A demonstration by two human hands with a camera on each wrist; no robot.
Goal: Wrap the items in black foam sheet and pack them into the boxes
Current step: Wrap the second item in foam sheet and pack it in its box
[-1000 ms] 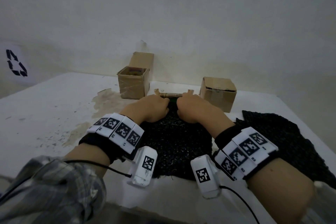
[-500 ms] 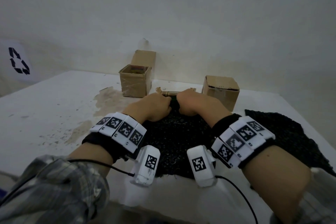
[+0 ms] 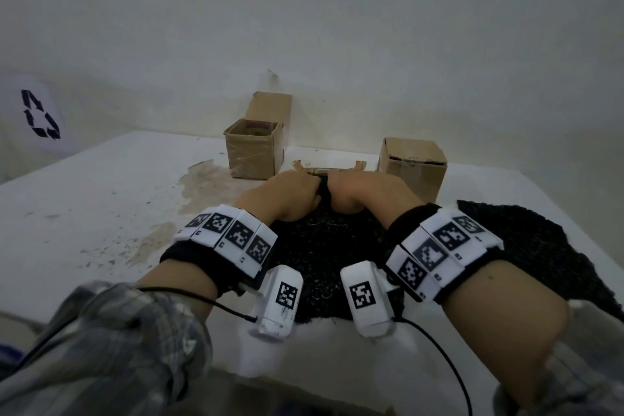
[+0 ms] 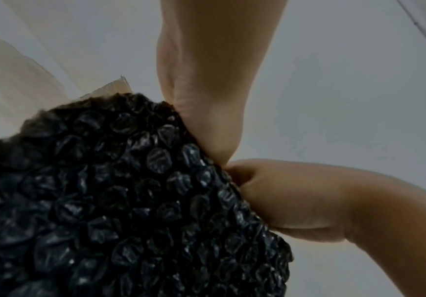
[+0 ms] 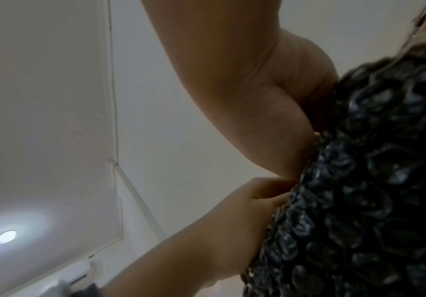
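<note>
A black bubbled foam sheet (image 3: pixel 324 246) lies on the white table (image 3: pixel 101 213) in front of me. My left hand (image 3: pixel 287 192) and right hand (image 3: pixel 358 192) sit knuckle to knuckle at its far edge, fingers curled into the sheet. The left wrist view shows the left hand (image 4: pixel 207 120) and the right hand (image 4: pixel 296 201) pinching the raised sheet (image 4: pixel 130 201). The right wrist view shows the same grip (image 5: pixel 270 110) on the sheet (image 5: pixel 372 180). A brown item (image 3: pixel 324 171) pokes out just beyond the knuckles, mostly hidden.
An open cardboard box (image 3: pixel 253 159) with something inside stands at the back left, its flap up against the wall. A closed cardboard box (image 3: pixel 412 165) stands at the back right. A second black sheet (image 3: pixel 540 246) lies to the right. Stains mark the table at left.
Both hands keep their hold on the sheet's far edge. The right forearm and wrist have swung left, closer to the left wrist, and the edge is bunched tighter between the hands.
</note>
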